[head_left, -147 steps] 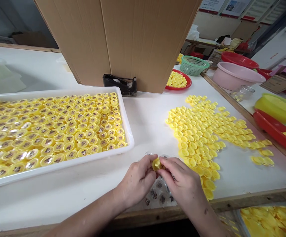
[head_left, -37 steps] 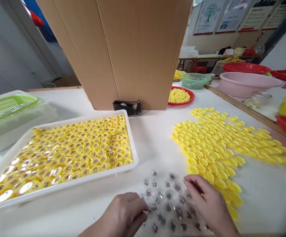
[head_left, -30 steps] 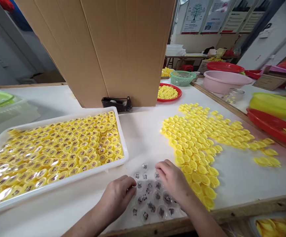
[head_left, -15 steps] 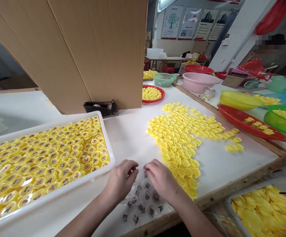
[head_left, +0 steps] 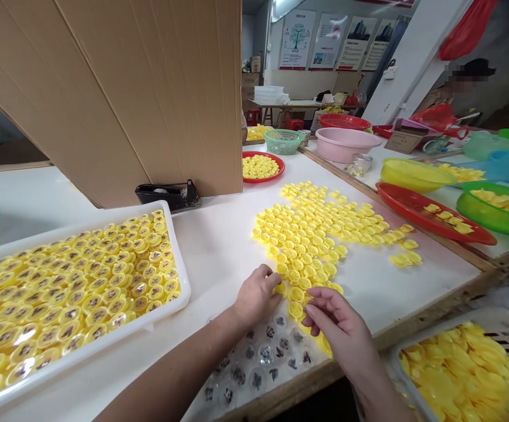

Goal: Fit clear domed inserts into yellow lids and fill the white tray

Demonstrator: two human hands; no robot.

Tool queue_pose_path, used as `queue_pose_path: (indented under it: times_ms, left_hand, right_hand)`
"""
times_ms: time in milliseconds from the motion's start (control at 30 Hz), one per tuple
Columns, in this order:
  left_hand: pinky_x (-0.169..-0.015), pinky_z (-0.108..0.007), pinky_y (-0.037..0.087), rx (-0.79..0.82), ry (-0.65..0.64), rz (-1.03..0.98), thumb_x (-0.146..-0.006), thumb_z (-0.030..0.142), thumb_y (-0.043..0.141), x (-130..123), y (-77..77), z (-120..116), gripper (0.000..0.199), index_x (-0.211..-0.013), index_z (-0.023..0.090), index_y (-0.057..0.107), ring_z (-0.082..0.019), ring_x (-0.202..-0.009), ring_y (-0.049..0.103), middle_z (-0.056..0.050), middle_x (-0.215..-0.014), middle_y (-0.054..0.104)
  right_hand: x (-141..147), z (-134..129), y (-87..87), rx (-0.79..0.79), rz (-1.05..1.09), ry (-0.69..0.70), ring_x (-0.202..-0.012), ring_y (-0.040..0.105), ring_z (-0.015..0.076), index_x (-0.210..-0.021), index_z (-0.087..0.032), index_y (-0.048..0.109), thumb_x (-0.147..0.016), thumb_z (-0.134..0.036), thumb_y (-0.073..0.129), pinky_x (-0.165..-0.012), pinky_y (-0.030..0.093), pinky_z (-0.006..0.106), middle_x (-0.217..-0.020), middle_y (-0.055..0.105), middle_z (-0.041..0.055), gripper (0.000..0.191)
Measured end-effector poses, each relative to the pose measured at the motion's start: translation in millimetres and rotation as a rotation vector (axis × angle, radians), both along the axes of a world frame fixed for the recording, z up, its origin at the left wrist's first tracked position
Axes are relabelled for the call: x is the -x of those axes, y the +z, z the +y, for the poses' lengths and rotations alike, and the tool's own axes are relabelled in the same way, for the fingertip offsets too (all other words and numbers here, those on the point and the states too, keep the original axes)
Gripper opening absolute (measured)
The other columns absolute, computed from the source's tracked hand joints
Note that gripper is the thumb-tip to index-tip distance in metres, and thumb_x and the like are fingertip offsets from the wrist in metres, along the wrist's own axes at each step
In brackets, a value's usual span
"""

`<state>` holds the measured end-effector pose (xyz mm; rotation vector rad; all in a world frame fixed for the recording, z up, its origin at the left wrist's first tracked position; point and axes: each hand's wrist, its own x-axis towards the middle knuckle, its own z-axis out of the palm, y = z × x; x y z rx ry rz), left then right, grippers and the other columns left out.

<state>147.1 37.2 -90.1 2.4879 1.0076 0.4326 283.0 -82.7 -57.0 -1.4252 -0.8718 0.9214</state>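
My left hand (head_left: 258, 296) is closed, its fingertips on a small round yellow plastic piece (head_left: 280, 289) at the near edge of a spread of similar pieces (head_left: 307, 234). To its right, my right hand (head_left: 342, 328) hovers over the nearest yellow pieces, thumb and fingers drawn together; whatever is between them is too small to make out. Beneath and in front of my hands lie clear round domes (head_left: 257, 378) with small dark printed figures, close to the table's edge. On the left, a white tray (head_left: 179, 281) holds rows of yellow pieces with printed pictures inside.
A cardboard sheet (head_left: 170, 99) stands upright behind a black tape dispenser (head_left: 169, 196). Further back are a red plate (head_left: 276, 170), a green basket (head_left: 283, 142) and a pink basin (head_left: 345, 143). A crate (head_left: 399, 375) of yellow pieces sits lower right. A person (head_left: 465, 88) is at far right.
Both hands have moved right, from above the clear domes to the near yellow pieces. My left hand now touches one of these. The view has shifted slightly to the right.
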Motion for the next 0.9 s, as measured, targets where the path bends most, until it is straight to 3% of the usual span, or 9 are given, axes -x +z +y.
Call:
queue_pose_path:
  times_ms: [100, 200, 267, 367, 500, 600, 767, 900]
  left_hand:
    - [-0.079, -0.030, 0.046, -0.019, -0.004, 0.019, -0.075, 0.019, 0.057, 13, 4.0, -2, 0.019, -0.094, 0.020, 0.059, -0.020, -0.092, 0.053, -0.006, -0.107, 0.054]
    - [-0.079, -0.033, 0.044, -0.021, 0.000, 0.037, -0.074, 0.016, 0.055, 24, 6.6, -1, 0.015, -0.089, 0.018, 0.058, -0.022, -0.087, 0.051, -0.007, -0.093, 0.060]
    - [-0.076, -0.035, 0.045, -0.013, 0.021, 0.039, -0.075, 0.016, 0.054, 28, 6.6, 0, 0.022, -0.096, 0.016, 0.056, -0.023, -0.084, 0.051, -0.007, -0.086, 0.061]
    - [-0.076, -0.035, 0.044, 0.001, 0.034, 0.019, -0.074, 0.018, 0.056, 31, 4.9, 4, 0.038, -0.111, 0.016, 0.053, -0.025, -0.086, 0.051, -0.008, -0.089, 0.062]
    - [-0.080, -0.033, 0.043, 0.037, 0.014, -0.030, -0.071, 0.020, 0.061, 31, 4.0, 8, 0.029, -0.100, 0.022, 0.061, -0.023, -0.089, 0.052, -0.007, -0.095, 0.061]
    - [-0.077, -0.032, 0.044, 0.083, 0.053, -0.084, -0.069, 0.020, 0.062, 34, 8.0, 8, 0.027, -0.096, 0.020, 0.059, -0.021, -0.087, 0.055, -0.006, -0.095, 0.061]
    - [-0.055, -0.022, 0.042, 0.221, 0.167, -0.193, -0.071, 0.022, 0.059, 54, 27.0, -8, 0.030, -0.099, 0.018, 0.051, -0.012, -0.059, 0.053, 0.002, -0.071, 0.059]
    - [-0.052, -0.020, 0.039, 0.385, 0.247, -0.348, -0.067, 0.021, 0.064, 70, 42.3, -25, 0.031, -0.097, 0.018, 0.059, -0.010, -0.056, 0.050, 0.002, -0.068, 0.057]
  right_hand:
    - [4, 6, -0.7, 0.019, 0.078, 0.042, -0.061, 0.060, 0.0147, -0.092, -0.019, 0.060, -0.073, -0.043, 0.070, -0.050, 0.048, 0.024, -0.072, 0.062, 0.0006, 0.032]
    - [13, 12, 0.1, 0.016, 0.181, 0.102, -0.061, 0.059, 0.0138, -0.090, -0.018, 0.062, -0.074, -0.040, 0.070, -0.051, 0.047, 0.024, -0.072, 0.061, 0.0005, 0.029]
    - [21, 16, 1.4, 0.007, 0.260, 0.148, -0.061, 0.058, 0.0130, -0.091, -0.018, 0.062, -0.075, -0.037, 0.070, -0.051, 0.045, 0.023, -0.072, 0.060, 0.0002, 0.027]
    - [33, 21, 4.4, -0.013, 0.385, 0.219, -0.061, 0.055, 0.0110, -0.094, -0.019, 0.063, -0.075, -0.032, 0.070, -0.051, 0.042, 0.021, -0.071, 0.058, -0.0014, 0.024]
    - [42, 24, 9.6, -0.015, 0.484, 0.279, -0.059, 0.053, 0.0095, -0.097, -0.022, 0.061, -0.075, -0.029, 0.070, -0.051, 0.041, 0.020, -0.070, 0.056, -0.0028, 0.025]
    - [45, 24, 13.6, 0.007, 0.497, 0.282, -0.059, 0.053, 0.0098, -0.096, -0.022, 0.061, -0.075, -0.030, 0.070, -0.052, 0.042, 0.021, -0.070, 0.056, -0.0023, 0.024]
    - [49, 27, 14.5, 0.002, 0.453, 0.260, -0.060, 0.055, 0.0092, -0.095, -0.021, 0.062, -0.069, -0.027, 0.075, -0.053, 0.044, 0.022, -0.081, 0.057, -0.0013, 0.029]
    - [59, 32, 6.4, 0.009, 0.332, 0.256, -0.060, 0.057, 0.0091, -0.097, -0.022, 0.061, -0.068, -0.027, 0.076, -0.055, 0.047, 0.023, -0.086, 0.057, -0.0019, 0.033]
